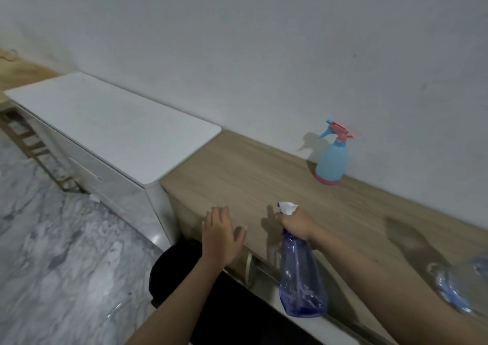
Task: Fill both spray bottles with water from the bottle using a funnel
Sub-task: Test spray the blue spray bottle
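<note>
— Which hand held the bottle?
— The right hand (297, 225) was clamped round the neck of the translucent blue spray bottle (301, 278), hanging at the wooden counter's (250, 172) front edge. The left hand (220, 232) hovered with fingers spread, holding nothing.
— And the other sprayer?
— The light-blue-and-pink spray bottle (332, 158) stood upright against the wall

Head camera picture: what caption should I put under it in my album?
Right hand grips a clear blue spray bottle by its neck; open left hand hovers beside it.
</note>
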Motion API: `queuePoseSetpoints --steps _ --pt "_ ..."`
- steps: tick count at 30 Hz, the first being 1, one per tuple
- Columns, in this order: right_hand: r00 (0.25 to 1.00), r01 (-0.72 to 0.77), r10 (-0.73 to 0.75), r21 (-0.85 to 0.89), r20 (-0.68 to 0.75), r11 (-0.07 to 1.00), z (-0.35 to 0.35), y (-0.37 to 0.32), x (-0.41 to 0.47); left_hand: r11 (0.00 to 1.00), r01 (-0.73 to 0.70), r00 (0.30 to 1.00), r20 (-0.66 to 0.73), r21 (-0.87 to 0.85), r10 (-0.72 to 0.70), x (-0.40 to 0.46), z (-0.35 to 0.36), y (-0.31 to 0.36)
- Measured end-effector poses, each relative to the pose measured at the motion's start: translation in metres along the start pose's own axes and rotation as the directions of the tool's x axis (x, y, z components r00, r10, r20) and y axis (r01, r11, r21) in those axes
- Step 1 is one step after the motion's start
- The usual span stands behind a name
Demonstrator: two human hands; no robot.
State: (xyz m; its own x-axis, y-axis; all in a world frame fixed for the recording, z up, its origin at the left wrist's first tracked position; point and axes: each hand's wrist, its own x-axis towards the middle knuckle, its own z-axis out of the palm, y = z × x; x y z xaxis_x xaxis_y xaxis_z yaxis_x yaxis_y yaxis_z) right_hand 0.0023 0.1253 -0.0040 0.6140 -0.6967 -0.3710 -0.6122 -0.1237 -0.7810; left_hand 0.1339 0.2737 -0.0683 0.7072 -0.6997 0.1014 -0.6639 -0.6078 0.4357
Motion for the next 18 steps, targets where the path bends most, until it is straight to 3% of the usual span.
queuePoseSetpoints --steps 6,12,18 --pt "0.998 -0.059 0.059 0.097 0.009 0.994 0.005 -0.011 -0.008 0.999 0.04 0.999 -0.009 -0.009 -0.04 -0.008 0.003 -0.005" --pt "0.992 0.035 -0.033 -0.015 0.118 0.999 0.028 -0.022 -0.019 0.998 0.066 0.998 -0.019 0.014 -0.065 -0.011 0.002 -0.011" --pt "0.999 -0.037 0.036 0.079 0.008 0.996 0.001 -0.016 -0.019 0.998 0.067 0.998 -0.007 0.014 -0.067 -0.014 -0.003 -0.009"
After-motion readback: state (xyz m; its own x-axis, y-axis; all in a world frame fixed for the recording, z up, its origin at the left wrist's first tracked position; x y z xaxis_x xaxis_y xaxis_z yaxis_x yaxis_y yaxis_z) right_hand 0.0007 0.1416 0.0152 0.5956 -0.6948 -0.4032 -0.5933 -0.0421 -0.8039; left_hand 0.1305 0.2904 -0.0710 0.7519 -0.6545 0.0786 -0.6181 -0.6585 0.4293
